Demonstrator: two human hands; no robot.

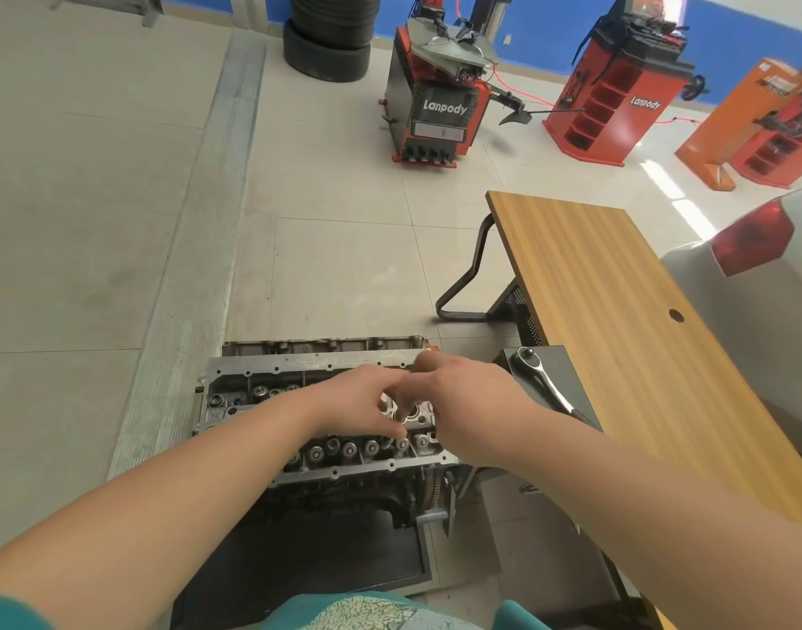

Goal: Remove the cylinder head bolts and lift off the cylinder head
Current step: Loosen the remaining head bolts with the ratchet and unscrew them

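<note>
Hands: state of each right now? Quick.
Left hand: fingers curled down onto the cylinder head; grip cannot be told.
Right hand: same, fingers hidden; cannot tell.

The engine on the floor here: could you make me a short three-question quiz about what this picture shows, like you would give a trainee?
1. True or false: the ratchet wrench is in one of the person's hands.
2. Where do the left hand and right hand meet?
A. over the wooden table
B. over the open top of the cylinder head
C. at the stack of tyres
3. Fill in: the ratchet wrench lies on a dark surface to the ____ of the engine.

Key
1. False: it lies untouched beside the engine.
2. B
3. right
</note>
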